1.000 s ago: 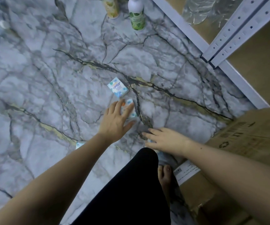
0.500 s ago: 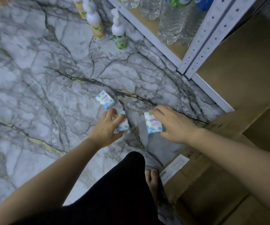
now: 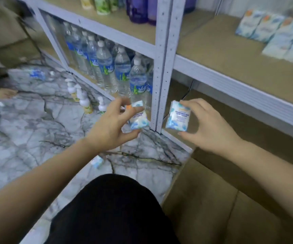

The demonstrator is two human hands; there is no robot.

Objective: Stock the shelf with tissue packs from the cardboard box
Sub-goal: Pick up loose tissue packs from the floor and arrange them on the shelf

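Observation:
My left hand (image 3: pixel 110 125) is raised above the floor and grips small white-and-blue tissue packs (image 3: pixel 139 118), one stacked behind the other. My right hand (image 3: pixel 211 124) holds a single tissue pack (image 3: pixel 178 116) upright, label facing me, just right of the white shelf post (image 3: pixel 161 67). One more tissue pack (image 3: pixel 97 162) lies on the marble floor below my left forearm. Several tissue packs (image 3: pixel 274 34) stand on the wooden shelf (image 3: pixel 230 57) at the upper right. The cardboard box (image 3: pixel 212 199) sits open at the lower right, under my right forearm.
Water bottles (image 3: pixel 122 73) fill the bottom shelf left of the post. Pump bottles (image 3: pixel 85 103) stand on the marble floor (image 3: pixel 27 138) beside it. Purple and green bottles (image 3: pixel 138 9) sit on the upper shelf. My black-clad knee (image 3: pixel 114 208) is at bottom centre. Another person's foot (image 3: pixel 3 93) shows at left.
Both hands have lifted off the floor with tissue packs in them and risen toward the shelf. My view has tilted up from the floor to the shelves.

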